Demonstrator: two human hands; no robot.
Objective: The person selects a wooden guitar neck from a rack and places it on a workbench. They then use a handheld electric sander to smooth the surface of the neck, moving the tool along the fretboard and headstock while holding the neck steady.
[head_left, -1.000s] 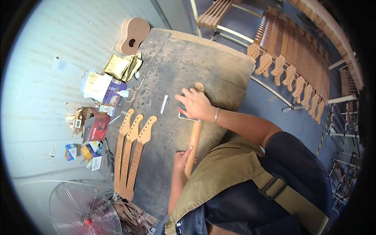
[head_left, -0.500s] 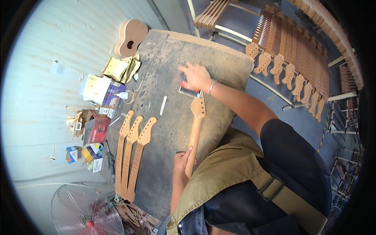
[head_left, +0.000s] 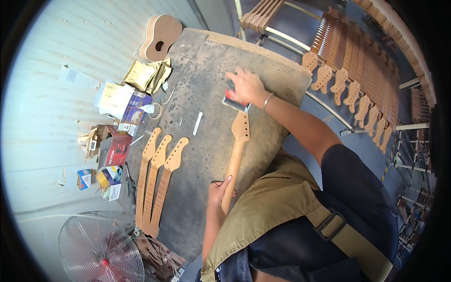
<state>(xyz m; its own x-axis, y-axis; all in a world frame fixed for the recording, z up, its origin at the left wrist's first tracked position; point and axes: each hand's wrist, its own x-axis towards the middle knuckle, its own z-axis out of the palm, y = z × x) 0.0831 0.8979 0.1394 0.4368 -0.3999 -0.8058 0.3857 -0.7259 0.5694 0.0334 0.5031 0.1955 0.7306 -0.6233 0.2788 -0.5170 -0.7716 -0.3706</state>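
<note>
At the bench [head_left: 202, 89], a guitar neck [head_left: 235, 158] points headstock [head_left: 240, 128] outward, slightly right.

guitar neck [head_left: 236, 152]: pale tan | tool [head_left: 240, 101]: red, black | apron [head_left: 268, 197]: olive | workbench [head_left: 199, 70]: grey, dark-blotched

Wide open on the dark bench [head_left: 190, 188] between the three guitar necks [head_left: 151, 188] and the guitar neck [head_left: 235, 157] in the left hand [head_left: 218, 192], but for a thin white strip [head_left: 198, 124]. Open too at the far end, past the right hand [head_left: 250, 88] and its red sanding block [head_left: 234, 100]. Blocked along the wall by gold packets [head_left: 143, 75], a red box [head_left: 115, 149] and a small guitar body [head_left: 164, 33]. Tight beside the tan apron [head_left: 263, 195].
</note>
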